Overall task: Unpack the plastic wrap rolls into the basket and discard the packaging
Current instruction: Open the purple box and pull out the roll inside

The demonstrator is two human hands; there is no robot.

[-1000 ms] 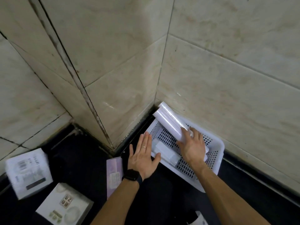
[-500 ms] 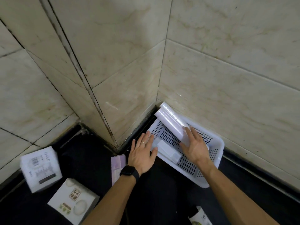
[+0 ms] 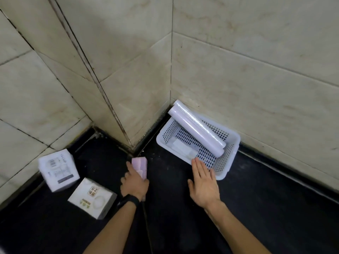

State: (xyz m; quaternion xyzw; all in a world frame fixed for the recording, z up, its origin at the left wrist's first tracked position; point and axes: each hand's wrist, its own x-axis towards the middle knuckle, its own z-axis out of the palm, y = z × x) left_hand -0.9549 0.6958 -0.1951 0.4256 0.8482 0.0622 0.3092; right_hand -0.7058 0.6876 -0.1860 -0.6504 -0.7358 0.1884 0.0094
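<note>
A white perforated basket (image 3: 232, 160) sits on the dark floor against the tiled wall corner. Two plastic wrap rolls (image 3: 196, 127) lie side by side in it, their far ends sticking over the rim. A small white flat pack (image 3: 184, 150) lies on the basket bottom. My right hand (image 3: 203, 182) hovers flat, fingers together, just in front of the basket's near edge, holding nothing. My left hand (image 3: 134, 184) closes on the pale purple packaging (image 3: 140, 165) lying on the floor to the basket's left.
Two white printed boxes (image 3: 57, 169) (image 3: 91, 197) lie on the black floor at the left. Tiled walls meet in a corner behind the basket. Bare dark floor stretches to the right and toward me.
My right hand let go of the rolls and drew back out of the basket. My left hand moved left from the basket's edge down onto the purple packaging.
</note>
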